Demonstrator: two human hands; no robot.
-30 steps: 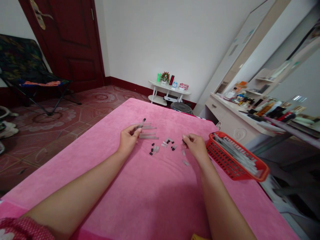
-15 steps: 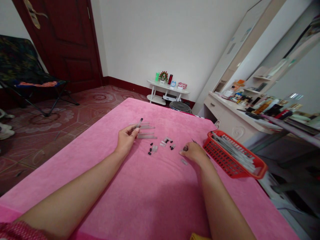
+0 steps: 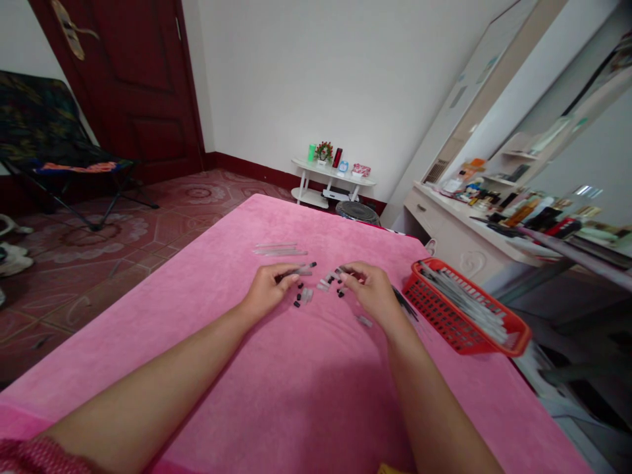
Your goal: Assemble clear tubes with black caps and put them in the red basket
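Observation:
My left hand (image 3: 270, 288) is closed around a clear pen barrel with a black end (image 3: 313, 264), which points right. My right hand (image 3: 366, 284) is closed in a pinch on a small dark-tipped piece, apparently a pen cap (image 3: 338, 270), partly hidden by the fingers. Between the hands, several clear caps (image 3: 307, 294) and small black plugs (image 3: 297, 304) lie scattered on the pink cloth. Another clear cap (image 3: 364, 320) rests below my right hand. Beyond my left hand, several clear barrels (image 3: 280, 251) lie side by side.
A red plastic basket (image 3: 457, 329) full of clear pen barrels (image 3: 467, 296) stands at the right of the pink-covered table (image 3: 276, 395). Thin dark refills (image 3: 405, 304) lie between it and my right wrist. A dressing table (image 3: 454, 224) with bottles is beyond.
My right hand has moved left with the small piece, towards the scattered caps. My left hand has come right and nearer, and its pen barrel has tipped from upward to nearly level.

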